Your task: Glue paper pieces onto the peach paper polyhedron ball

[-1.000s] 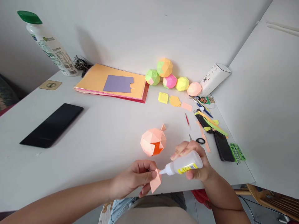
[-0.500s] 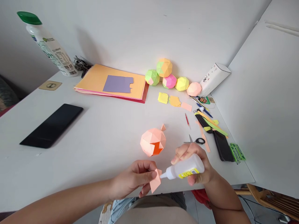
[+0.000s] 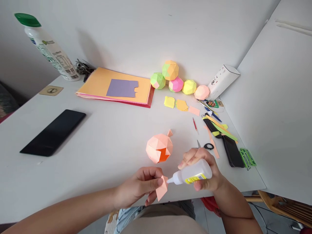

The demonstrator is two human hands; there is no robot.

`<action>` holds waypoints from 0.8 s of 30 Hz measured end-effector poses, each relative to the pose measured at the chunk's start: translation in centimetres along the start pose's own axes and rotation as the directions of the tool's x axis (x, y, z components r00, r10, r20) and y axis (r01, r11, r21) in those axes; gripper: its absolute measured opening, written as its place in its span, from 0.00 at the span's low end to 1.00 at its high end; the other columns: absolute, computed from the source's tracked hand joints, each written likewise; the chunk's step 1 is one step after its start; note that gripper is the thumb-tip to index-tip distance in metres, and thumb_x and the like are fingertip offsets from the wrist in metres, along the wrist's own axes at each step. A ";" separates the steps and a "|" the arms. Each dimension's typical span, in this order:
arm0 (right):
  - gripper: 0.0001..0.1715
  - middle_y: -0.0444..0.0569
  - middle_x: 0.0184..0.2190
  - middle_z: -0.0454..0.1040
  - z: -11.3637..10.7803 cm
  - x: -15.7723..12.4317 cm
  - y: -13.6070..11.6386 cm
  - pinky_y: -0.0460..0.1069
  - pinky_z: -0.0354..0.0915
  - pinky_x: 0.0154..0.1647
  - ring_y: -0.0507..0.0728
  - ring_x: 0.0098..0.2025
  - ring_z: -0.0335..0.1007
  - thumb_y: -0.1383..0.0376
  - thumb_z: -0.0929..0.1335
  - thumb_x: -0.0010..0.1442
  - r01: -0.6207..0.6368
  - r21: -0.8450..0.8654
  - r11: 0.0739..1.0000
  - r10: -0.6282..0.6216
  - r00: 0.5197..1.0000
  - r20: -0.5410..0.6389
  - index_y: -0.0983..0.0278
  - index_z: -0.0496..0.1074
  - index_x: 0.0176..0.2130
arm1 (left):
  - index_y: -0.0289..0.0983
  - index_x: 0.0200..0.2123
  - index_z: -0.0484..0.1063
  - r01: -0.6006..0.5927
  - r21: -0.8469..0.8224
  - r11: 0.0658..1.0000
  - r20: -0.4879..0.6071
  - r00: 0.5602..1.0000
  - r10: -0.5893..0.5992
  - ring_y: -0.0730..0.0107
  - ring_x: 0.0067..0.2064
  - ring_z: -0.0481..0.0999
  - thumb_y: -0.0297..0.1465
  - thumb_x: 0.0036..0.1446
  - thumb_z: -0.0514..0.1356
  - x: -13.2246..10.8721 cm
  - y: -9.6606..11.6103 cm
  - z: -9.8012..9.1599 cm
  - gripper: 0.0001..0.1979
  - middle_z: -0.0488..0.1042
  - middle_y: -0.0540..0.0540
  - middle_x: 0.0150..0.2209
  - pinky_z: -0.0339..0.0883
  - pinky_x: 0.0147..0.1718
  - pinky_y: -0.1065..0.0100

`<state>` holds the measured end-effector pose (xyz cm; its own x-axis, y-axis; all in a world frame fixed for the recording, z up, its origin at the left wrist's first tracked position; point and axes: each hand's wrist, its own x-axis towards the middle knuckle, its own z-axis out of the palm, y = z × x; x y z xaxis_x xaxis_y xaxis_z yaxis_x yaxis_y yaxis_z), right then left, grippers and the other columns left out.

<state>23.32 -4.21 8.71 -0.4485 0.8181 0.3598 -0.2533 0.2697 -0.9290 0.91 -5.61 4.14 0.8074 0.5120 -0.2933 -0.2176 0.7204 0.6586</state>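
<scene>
Between the thumb and fingers of my left hand (image 3: pixel 143 184) is a folded piece of pink paper (image 3: pixel 161 191), held near the table's front edge. My right hand (image 3: pixel 203 169) is wrapped round a white glue bottle (image 3: pixel 193 172) with a yellow label, tilted so its nozzle points left. The nozzle tip meets the right edge of the pink paper, or nearly so. Just beyond my hands sits a pink paper ball (image 3: pixel 158 148) made of triangles, with an orange-looking opening in its side and a small triangular flap sticking up.
Scissors (image 3: pixel 208 146) lie beyond my right hand, near a red pen (image 3: pixel 195 125). A black phone (image 3: pixel 231 151) and paper strips (image 3: pixel 225 130) are at the right. Finished paper balls (image 3: pixel 189 87) line the wall beside a paper stack (image 3: pixel 97 81). A black tablet-like slab (image 3: pixel 53 133) lies left.
The whole view has shifted very slightly. My hands, the pink paper and the glue bottle keep almost the same pose, with the nozzle still at the paper's edge.
</scene>
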 end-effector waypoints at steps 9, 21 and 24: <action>0.24 0.47 0.37 0.74 0.3 -0.3 0.2 0.48 0.70 0.30 0.52 0.30 0.71 0.56 0.78 0.50 0.049 -0.050 0.998 -0.050 0.999 -0.005 0.56 0.70 0.44 | 0.35 0.23 0.65 0.020 -0.010 1.000 -0.010 1.000 -0.020 0.82 0.16 0.61 0.43 0.53 0.67 0.0 0.0 0.0 0.20 0.65 0.55 0.18 0.55 0.17 0.76; 0.21 0.47 0.34 0.73 0.2 -0.2 -0.1 0.48 0.70 0.28 0.53 0.30 0.72 0.53 0.77 0.51 -0.008 -0.082 0.997 0.005 0.999 -0.037 0.57 0.68 0.39 | 0.34 0.24 0.68 0.014 0.013 1.000 -0.001 1.000 -0.014 0.83 0.17 0.62 0.43 0.53 0.67 -0.1 0.0 0.0 0.19 0.69 0.52 0.21 0.56 0.18 0.75; 0.20 0.47 0.35 0.74 0.2 -0.1 0.0 0.47 0.69 0.28 0.52 0.29 0.71 0.54 0.76 0.52 0.021 -0.061 0.998 -0.022 1.000 -0.018 0.57 0.69 0.39 | 0.34 0.25 0.69 0.021 0.001 1.000 -0.010 1.000 -0.021 0.83 0.16 0.63 0.42 0.53 0.67 -0.1 -0.1 -0.1 0.18 0.69 0.53 0.20 0.55 0.18 0.75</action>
<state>23.20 -4.41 8.71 -0.4269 0.8212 0.3787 -0.2099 0.3174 -0.9248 0.81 -5.65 4.06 0.8064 0.5013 -0.3136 -0.2001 0.7304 0.6531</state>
